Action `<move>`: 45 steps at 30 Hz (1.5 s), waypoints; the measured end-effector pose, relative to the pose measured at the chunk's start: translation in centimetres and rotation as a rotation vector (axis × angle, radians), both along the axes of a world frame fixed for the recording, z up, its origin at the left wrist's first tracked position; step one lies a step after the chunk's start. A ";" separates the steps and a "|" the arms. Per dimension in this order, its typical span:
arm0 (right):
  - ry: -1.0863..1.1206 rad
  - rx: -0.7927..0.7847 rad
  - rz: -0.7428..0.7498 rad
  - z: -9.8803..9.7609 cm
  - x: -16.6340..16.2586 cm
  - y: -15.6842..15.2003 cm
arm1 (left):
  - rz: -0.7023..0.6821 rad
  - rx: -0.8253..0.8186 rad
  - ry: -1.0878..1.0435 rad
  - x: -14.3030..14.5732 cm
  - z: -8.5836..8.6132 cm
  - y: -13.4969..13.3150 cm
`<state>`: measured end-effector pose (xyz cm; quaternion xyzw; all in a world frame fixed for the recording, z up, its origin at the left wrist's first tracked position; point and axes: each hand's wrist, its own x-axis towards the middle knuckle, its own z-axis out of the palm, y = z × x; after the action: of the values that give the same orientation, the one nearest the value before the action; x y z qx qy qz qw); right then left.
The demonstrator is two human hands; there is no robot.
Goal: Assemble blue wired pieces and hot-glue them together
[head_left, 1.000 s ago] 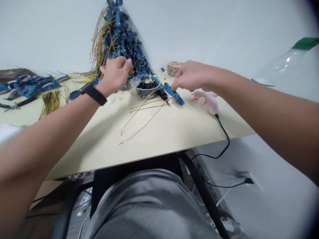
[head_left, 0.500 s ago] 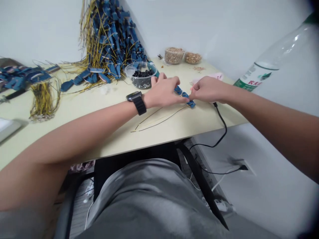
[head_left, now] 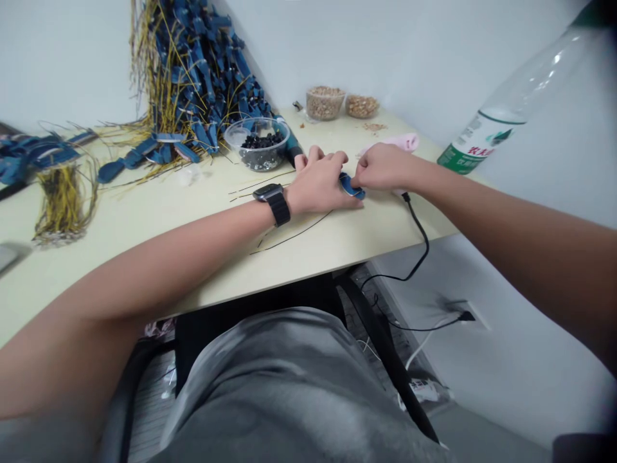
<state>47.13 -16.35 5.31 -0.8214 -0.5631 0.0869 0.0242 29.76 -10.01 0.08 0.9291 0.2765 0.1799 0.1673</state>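
My left hand [head_left: 322, 183], with a black watch [head_left: 270, 194] on the wrist, arches over the tabletop. Between its thumb and fingers sits a small blue piece [head_left: 355, 188] with a pale edge, partly covered by the fingers. My right hand [head_left: 383, 168] is closed, its fingertips pinched at the right side of that same piece. Thin dark wires [head_left: 294, 236] run over the table beneath my left hand and out on both sides of the wrist. Whether they join the piece is hidden.
A clear bowl of black bits [head_left: 263, 148] stands behind my left hand. Blue pieces with yellow wires [head_left: 193, 77] are heaped against the wall. A yellow wire bundle [head_left: 62, 199] lies left. Two tubs [head_left: 325, 103], a pink object [head_left: 403, 142], a black cable [head_left: 424, 238] and a bottle [head_left: 477, 145] are around.
The view has shifted slightly. The blue piece now shows as a curved shape with a pale edge, where two blue parts showed before. Wires now show beyond my left wrist.
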 end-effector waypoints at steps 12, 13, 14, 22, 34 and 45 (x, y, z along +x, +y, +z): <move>0.080 0.327 -0.005 4.8 -1.5 -2.1 | 0.176 -0.012 -0.013 -9.6 3.4 3.3; 0.099 0.359 0.011 4.9 -2.2 -1.6 | 0.212 -0.008 -0.021 -10.9 3.7 3.6; 0.117 0.387 0.041 4.8 -3.0 -0.8 | 0.250 -0.004 -0.032 -12.2 4.0 3.9; 0.258 0.557 0.288 3.6 -9.3 4.9 | 0.442 0.073 -0.158 -20.7 5.6 2.2; 0.356 0.411 0.480 -2.2 -14.8 3.3 | 0.490 0.073 0.058 -25.2 1.4 5.1; 0.540 0.482 0.539 -3.3 -13.3 1.1 | 0.847 0.117 0.143 -30.7 1.3 9.3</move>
<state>33.79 -15.22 2.06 -0.5642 -0.7348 0.1676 0.3372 -0.99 -0.71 1.36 0.7516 0.6336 0.1833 0.0061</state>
